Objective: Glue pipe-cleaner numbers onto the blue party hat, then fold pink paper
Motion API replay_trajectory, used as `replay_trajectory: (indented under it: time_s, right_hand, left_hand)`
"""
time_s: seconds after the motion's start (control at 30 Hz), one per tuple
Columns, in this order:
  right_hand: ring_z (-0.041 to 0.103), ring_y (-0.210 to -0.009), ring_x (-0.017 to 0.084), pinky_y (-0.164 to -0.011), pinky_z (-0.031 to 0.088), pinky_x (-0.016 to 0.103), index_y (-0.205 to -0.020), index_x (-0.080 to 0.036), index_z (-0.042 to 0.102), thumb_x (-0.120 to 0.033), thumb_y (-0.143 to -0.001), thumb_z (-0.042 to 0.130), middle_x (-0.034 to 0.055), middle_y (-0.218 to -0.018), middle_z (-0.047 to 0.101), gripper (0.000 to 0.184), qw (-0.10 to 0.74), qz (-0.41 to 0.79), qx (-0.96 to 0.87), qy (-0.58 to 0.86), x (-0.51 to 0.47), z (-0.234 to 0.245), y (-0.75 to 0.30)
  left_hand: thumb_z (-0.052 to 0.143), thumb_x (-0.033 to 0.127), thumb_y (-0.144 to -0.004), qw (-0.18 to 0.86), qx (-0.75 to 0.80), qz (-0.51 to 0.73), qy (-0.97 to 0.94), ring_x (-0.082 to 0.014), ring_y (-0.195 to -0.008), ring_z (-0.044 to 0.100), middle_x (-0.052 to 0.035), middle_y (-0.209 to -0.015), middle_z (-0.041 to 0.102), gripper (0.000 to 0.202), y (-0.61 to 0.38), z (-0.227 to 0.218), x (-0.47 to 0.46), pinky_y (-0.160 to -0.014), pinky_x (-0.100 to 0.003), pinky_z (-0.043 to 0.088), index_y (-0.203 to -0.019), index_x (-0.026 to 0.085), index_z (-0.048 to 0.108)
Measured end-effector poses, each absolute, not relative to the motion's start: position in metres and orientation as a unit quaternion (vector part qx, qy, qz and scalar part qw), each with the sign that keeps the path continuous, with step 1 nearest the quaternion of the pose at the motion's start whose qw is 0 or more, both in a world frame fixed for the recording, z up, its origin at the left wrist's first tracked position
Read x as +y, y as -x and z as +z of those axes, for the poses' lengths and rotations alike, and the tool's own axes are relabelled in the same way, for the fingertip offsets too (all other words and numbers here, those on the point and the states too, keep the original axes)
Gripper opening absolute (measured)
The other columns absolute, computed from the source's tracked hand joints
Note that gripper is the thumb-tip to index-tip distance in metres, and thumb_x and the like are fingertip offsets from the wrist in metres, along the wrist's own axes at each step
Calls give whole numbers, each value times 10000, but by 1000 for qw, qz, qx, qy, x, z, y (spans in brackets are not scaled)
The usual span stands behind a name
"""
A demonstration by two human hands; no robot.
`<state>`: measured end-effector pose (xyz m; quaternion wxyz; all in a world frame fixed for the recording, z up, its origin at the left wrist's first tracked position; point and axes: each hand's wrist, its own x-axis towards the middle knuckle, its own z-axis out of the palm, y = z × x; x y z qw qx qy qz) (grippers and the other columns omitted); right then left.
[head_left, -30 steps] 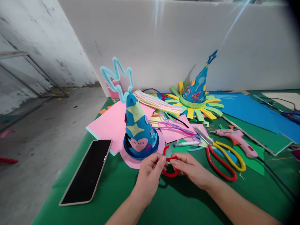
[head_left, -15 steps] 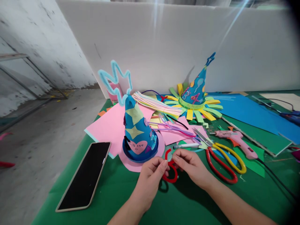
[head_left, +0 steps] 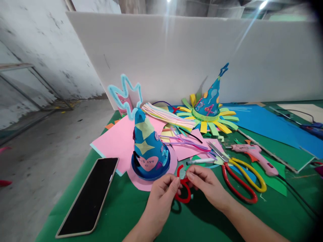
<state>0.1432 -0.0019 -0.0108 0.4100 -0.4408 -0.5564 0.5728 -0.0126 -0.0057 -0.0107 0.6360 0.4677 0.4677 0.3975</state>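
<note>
Between my two hands is a red pipe cleaner (head_left: 186,199), bent into a loop at the bottom with a curved end sticking up. My left hand (head_left: 164,195) pinches it from the left side, thumb on top. My right hand (head_left: 205,183) pinches it from the right, close to the left fingertips. Just behind them stands a blue cone party hat (head_left: 148,148) with star and heart cutouts and a light blue pipe-cleaner star (head_left: 125,92) on its tip. Its base rests on a round pink paper (head_left: 174,161).
A smartphone (head_left: 88,198) lies on the left. Scissors (head_left: 239,178) and a pink glue gun (head_left: 254,154) lie on the right. A second cone hat (head_left: 210,101) with a fringed brim stands behind, near a pipe-cleaner bundle (head_left: 169,116). A white board (head_left: 176,53) closes off the back.
The view has tilted up slightly, so everything sits a little lower. Both hands keep their pinch on the red pipe cleaner, with hardly any change in its shape.
</note>
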Motion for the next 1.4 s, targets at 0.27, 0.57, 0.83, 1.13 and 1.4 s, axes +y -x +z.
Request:
replay_trajectory:
  time_s: [0.27,0.57,0.83,1.13,1.4]
  right_hand:
    - [317,-548,83,-511,275,205,-660,-169,448,-371,-806,514,-52,-586,374,258,416,564,-553,450,-2,-13,-143]
    - [350,-568,82,-526,298,196,-720,-170,482,-362,-825,489,-44,-619,409,219,456,565,-522,448,0,-9,-146]
    - [327,-552,83,-514,267,211,-648,-160,472,-397,-804,503,-45,-584,385,285,412,570,-554,445,0,-2,-150]
    - [323,-517,80,-498,261,217,-575,-160,452,-341,-774,526,-49,-535,395,279,411,582,-523,469,0,-4,-143]
    - [272,-502,71,-468,236,209,-552,-169,393,-327,-801,503,-63,-526,325,315,447,538,-535,474,-3,-9,-132]
  left_hand:
    - [536,346,-763,631,465,392,-482,-86,-542,401,27,-550,466,260,13,-8,-7,-526,-195,315,-603,143,509]
    - [498,363,-783,624,450,362,-526,-95,-519,405,20,-534,457,288,14,-9,-7,-514,-213,328,-590,148,496]
    - [485,341,-789,594,435,332,-589,-94,-532,396,19,-553,443,280,11,-5,-10,-508,-204,312,-587,147,491]
    - [450,324,-800,574,431,315,-621,-97,-540,375,23,-566,418,277,10,-7,-8,-515,-211,302,-576,160,448]
    - [463,353,-777,593,432,311,-604,-98,-527,345,30,-547,400,288,7,-7,-11,-504,-213,279,-558,169,424]
